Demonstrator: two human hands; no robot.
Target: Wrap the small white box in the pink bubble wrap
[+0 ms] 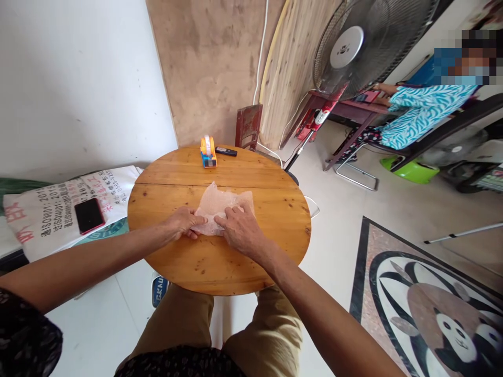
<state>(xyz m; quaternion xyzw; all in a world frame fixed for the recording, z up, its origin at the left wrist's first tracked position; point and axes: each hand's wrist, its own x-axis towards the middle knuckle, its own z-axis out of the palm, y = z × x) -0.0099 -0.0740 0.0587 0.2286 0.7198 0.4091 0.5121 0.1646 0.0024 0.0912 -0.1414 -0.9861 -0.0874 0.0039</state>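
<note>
A sheet of clear bubble wrap [223,201] lies on the round wooden table [165,204] in front of me. My left hand [187,222] pinches its near left corner between thumb and fingers. Over its near right part rests my right hand [239,228], with bent fingers pressing on the wrap. Whether anything lies inside the wrap I cannot make out. Toward the far edge of the table stands an orange and blue tape dispenser [208,152] with a roll of tape. Beside it is a small black device [226,151].
A phone [89,215] lies on a printed white sack [113,196] at the left. Behind the table are a wooden chair [249,127] and a standing fan [346,47]. At the far right a person [416,115] sits at a dark table. A panda-patterned panel [432,303] covers the floor.
</note>
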